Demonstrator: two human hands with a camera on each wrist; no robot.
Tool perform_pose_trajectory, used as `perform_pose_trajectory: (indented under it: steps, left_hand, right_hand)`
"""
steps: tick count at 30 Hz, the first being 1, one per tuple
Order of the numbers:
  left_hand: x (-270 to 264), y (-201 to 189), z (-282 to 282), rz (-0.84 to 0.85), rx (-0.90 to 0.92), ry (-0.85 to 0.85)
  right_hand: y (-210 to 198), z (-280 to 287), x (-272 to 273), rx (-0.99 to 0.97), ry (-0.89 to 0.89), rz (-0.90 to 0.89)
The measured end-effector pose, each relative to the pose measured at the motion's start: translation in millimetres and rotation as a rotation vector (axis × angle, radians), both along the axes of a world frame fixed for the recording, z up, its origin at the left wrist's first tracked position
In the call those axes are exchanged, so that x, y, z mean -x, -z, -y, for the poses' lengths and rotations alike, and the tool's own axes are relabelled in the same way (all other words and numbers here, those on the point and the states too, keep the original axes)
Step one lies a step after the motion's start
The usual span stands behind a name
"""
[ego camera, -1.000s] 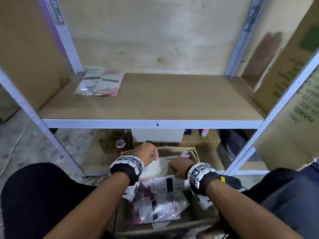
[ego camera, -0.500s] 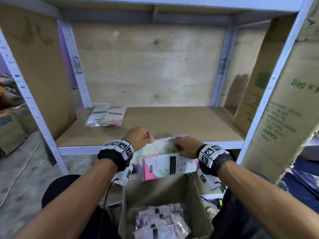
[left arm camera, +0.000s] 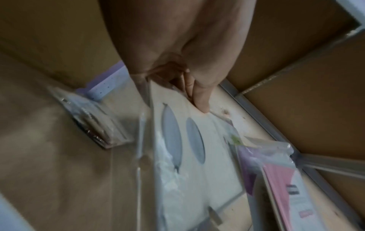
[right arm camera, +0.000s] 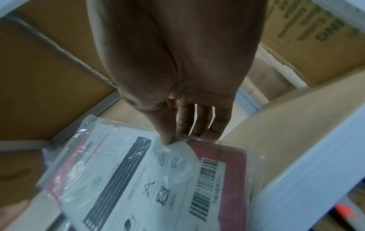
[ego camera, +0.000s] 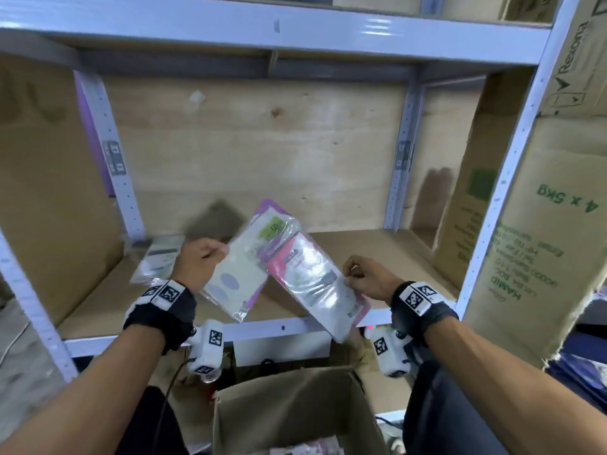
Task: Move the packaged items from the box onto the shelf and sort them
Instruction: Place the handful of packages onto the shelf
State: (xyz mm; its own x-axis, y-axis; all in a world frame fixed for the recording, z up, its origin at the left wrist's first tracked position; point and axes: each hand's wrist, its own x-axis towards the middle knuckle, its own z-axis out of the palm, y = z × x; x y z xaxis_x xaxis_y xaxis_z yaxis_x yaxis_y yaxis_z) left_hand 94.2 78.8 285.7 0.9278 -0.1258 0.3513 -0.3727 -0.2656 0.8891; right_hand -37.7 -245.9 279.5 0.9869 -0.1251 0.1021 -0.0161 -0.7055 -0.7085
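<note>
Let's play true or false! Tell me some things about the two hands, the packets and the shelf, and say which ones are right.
1. The left hand holds a purple-edged white plastic packet. True.
2. The right hand is empty. False: it pinches a pink-and-white plastic packet.
3. Some flat packets already lie on the wooden shelf board, at its left end. True.
4. The brown cardboard box sits on that shelf board. False: it is below, in front of the shelf.
5. Both held packets lie flat on the board. False: they are held up in the air, tilted.

Black wristbands (ego camera: 162, 315) with checkered markers
</note>
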Motion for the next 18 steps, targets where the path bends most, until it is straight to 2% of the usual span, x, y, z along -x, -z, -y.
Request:
perform_pose_trajectory:
  steps: [7, 14, 18]
  left_hand:
    - [-41.5, 38.0, -10.4, -0.118, 0.018, -0.192]
    - [-81.2, 54.9, -25.1, -0.174, 0.087, -0.373]
    - [-114.0, 52.1, -45.3, -0.226, 0.118, -0.493]
  right_hand:
    - [19.5, -23.7, -48.5, -0.513, 0.075, -0.026]
    - [29.2, -64.3, -116.5, -0.824, 0.107, -0.042]
    - [31.6, -91.9, -164.0, -0.866, 0.063, -0.087]
